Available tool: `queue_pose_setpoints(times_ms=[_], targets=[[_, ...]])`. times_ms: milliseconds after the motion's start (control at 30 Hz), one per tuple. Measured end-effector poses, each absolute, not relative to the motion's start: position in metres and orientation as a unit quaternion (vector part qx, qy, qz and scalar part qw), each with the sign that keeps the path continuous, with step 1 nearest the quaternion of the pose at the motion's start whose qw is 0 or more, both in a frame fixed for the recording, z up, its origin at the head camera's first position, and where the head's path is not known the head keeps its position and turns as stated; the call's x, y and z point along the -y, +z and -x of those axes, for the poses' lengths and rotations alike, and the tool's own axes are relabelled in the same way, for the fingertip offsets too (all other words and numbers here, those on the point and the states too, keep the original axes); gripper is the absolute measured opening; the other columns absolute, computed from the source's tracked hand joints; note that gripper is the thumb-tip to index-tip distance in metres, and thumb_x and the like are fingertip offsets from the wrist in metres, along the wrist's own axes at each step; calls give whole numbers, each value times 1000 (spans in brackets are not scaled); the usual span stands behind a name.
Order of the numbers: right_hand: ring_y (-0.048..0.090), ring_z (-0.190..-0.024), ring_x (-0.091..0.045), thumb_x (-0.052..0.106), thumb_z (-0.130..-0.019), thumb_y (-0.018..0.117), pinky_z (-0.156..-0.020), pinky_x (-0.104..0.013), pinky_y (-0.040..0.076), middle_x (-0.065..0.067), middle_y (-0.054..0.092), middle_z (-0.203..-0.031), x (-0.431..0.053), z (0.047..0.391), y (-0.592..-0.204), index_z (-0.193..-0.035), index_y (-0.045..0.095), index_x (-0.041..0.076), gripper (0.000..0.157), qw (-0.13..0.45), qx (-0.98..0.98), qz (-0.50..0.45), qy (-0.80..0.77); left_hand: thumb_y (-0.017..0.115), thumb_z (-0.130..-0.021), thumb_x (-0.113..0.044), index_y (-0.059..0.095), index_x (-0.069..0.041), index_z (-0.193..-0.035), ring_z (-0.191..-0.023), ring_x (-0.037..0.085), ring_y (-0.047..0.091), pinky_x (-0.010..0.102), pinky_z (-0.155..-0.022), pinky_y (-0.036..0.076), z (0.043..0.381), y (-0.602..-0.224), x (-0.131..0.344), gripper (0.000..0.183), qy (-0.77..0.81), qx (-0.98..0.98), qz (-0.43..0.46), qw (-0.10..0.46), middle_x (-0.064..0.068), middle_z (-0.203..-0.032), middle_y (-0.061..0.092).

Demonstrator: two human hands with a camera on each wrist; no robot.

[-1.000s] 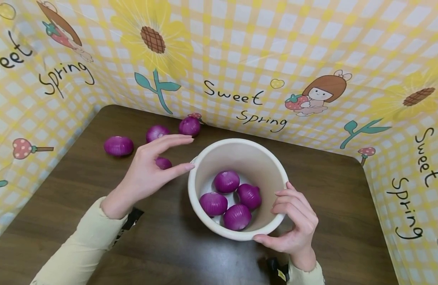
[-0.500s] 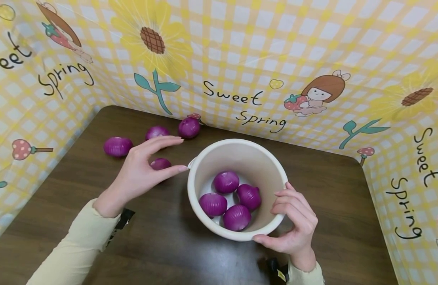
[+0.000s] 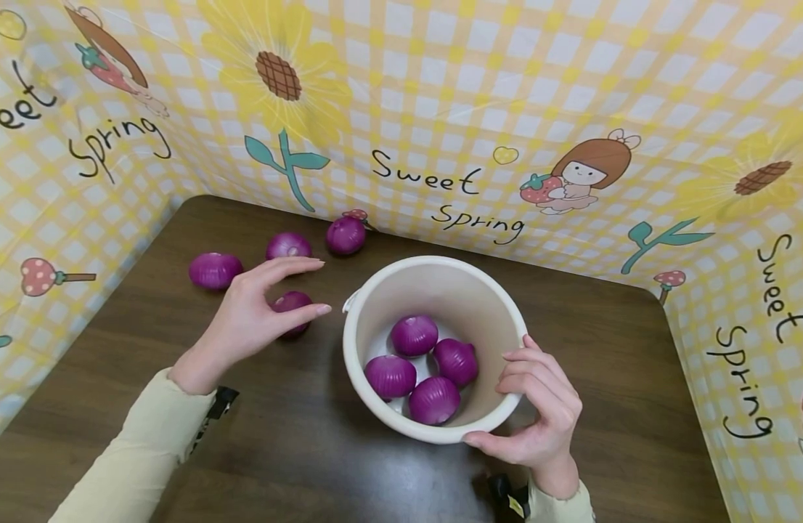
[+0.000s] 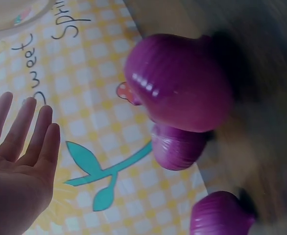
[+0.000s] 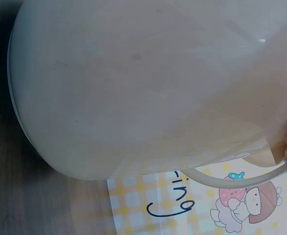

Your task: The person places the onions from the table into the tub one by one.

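A cream bucket (image 3: 434, 283) stands at the middle of the table with several purple onions (image 3: 414, 335) lying on its bottom. My right hand (image 3: 547, 407) grips its rim at the near right, thumb outside and fingertips over the edge. Left of the bucket, my left hand (image 3: 245, 314) is held with thumb and fingers apart and nothing between them. Its thumb overlaps a loose onion (image 3: 292, 301) in the head view. In the left wrist view, the fingers are apart from the nearest large onion (image 4: 178, 83). The bucket's pale wall (image 5: 148, 88) fills most of the right wrist view.
Behind the left hand lie more loose onions: one at the far left (image 3: 215, 271), another onion (image 3: 288, 247) beyond the fingers and an onion (image 3: 345, 235) by the back edge. A yellow checked cloth (image 3: 401, 94) walls in the dark wooden table (image 3: 297, 450).
My left hand has drawn back leftward from the bucket's rim toward the loose onions, uncovering more of the nearest one. My right hand and the bucket have stayed in place.
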State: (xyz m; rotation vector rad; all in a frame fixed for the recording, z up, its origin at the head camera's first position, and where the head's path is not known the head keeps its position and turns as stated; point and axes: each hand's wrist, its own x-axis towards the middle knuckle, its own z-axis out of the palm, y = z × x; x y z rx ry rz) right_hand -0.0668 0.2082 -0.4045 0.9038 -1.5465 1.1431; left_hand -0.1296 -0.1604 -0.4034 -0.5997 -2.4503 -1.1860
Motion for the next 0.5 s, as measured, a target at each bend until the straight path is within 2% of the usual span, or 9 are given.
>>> queue_pose_setpoints(times_ms=[333, 500], targets=[[61, -74, -35, 56, -68, 91, -101, -47, 50, -13, 62, -66, -209, 66, -405, -61, 58, 0, 65, 482, 642, -369, 469, 94, -75, -22, 73, -19, -125, -120, 19, 62, 17, -102, 39, 137, -418, 172, 54, -409, 876, 187, 173, -3, -123, 70], [61, -74, -35, 56, -68, 91, -101, -47, 50, -13, 62, -66, -209, 66, -405, -61, 58, 0, 65, 483, 642, -368, 469, 93, -76, -27, 72, -18, -126, -122, 19, 60, 26, -103, 42, 140, -423, 177, 54, -400, 887, 171, 153, -3, -124, 69]])
